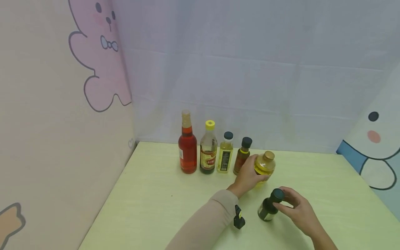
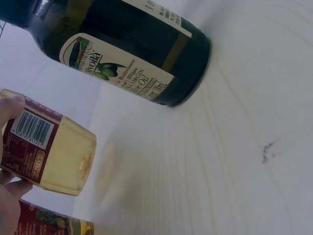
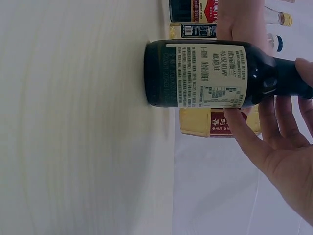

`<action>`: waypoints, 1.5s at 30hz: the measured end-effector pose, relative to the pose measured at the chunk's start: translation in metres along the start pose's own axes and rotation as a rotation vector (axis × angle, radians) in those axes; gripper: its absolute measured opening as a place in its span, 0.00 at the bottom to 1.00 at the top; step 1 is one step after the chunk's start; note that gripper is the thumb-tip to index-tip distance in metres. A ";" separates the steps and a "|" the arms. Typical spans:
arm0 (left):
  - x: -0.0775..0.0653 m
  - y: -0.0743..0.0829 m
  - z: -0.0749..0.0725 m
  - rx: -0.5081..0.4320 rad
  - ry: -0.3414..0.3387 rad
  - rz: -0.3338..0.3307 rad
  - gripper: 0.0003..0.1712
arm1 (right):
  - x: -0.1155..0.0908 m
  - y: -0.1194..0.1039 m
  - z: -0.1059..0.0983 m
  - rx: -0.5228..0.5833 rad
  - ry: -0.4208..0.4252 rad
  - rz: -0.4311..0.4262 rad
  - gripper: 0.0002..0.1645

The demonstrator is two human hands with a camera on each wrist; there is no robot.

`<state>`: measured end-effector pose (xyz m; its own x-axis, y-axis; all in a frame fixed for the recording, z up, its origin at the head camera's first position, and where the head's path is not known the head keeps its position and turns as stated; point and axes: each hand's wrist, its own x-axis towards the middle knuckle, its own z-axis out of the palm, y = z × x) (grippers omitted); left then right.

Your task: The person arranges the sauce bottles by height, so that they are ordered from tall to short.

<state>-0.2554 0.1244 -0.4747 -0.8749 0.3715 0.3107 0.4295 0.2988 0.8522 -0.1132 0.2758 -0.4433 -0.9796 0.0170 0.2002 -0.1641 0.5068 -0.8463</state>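
Note:
My left hand point(image 1: 248, 176) grips a squat bottle of yellow oil point(image 1: 265, 164) with a gold cap, thumb along its near side. In the left wrist view this oil bottle point(image 2: 68, 156) shows a dark red label with a barcode, its base tipped off the tabletop. Nearer to me, my right hand point(image 1: 298, 209) holds a small dark green olive oil bottle point(image 1: 268, 208) around its neck and cap. That bottle's cream label point(image 3: 212, 73) faces the right wrist camera. In the head view it leans slightly, its base close over the table.
To the left, a row holds a tall red bottle point(image 1: 188, 152), a yellow-capped sauce bottle point(image 1: 208, 152), a slim pale oil bottle point(image 1: 225, 154) and a brown bottle point(image 1: 240, 160) right beside my left hand. A curtain point(image 1: 250, 69) hangs behind the pale table point(image 1: 150, 208).

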 end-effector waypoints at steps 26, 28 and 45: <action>0.008 -0.007 0.015 0.151 0.013 -0.097 0.44 | -0.002 0.000 0.004 0.000 0.000 0.015 0.27; 0.009 -0.005 0.017 0.174 -0.003 -0.101 0.44 | -0.003 0.001 0.003 -0.003 0.005 0.017 0.27; 0.020 -0.004 0.018 0.253 0.011 -0.073 0.41 | -0.001 0.001 0.001 0.007 0.020 0.011 0.26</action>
<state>-0.2706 0.1463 -0.4790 -0.9073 0.3321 0.2579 0.4065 0.5355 0.7403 -0.1123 0.2750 -0.4447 -0.9789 0.0397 0.2004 -0.1541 0.5005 -0.8519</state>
